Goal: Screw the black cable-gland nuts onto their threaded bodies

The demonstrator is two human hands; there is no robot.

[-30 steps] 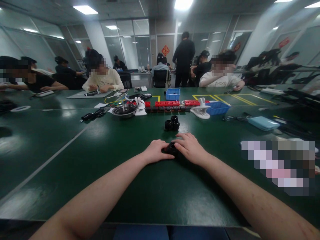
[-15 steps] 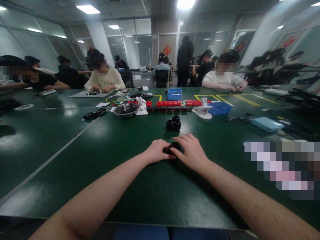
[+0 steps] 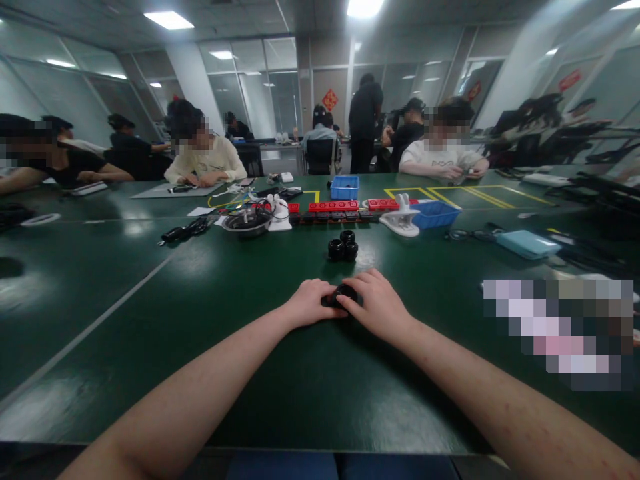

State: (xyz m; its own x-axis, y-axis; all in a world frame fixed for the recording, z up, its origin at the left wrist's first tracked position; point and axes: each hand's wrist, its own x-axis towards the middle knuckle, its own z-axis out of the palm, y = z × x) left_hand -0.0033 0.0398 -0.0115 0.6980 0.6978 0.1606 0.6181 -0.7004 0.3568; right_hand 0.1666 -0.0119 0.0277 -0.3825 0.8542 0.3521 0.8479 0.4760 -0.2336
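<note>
Between my two hands, low over the green table (image 3: pixel 280 380), is a round black ring-shaped part (image 3: pixel 347 292) with a dark hollow facing up. My left hand (image 3: pixel 311 304) grips its left side, fingers closed round it. From the right, my right hand (image 3: pixel 376 301) holds it too, thumb on the near rim and fingers over the far side. Fingers hide parts of its outline. Just beyond my hands, several similar black round parts (image 3: pixel 343 249) stand clustered, one seemingly atop or behind the others; I cannot tell which.
Farther back lie red blocks (image 3: pixel 334 206), a white clip stand (image 3: pixel 401 220), a blue basket (image 3: pixel 436 215), a smaller blue basket (image 3: pixel 345 187) and a metal bowl (image 3: pixel 246 227). Black cables (image 3: pixel 187 230) are at left, a light-blue case (image 3: pixel 529 245) at right. People sit across the table.
The whole view has shifted slightly, so the scene appears a little farther left. Both hands keep hold of the black part with nearly the same grip.
</note>
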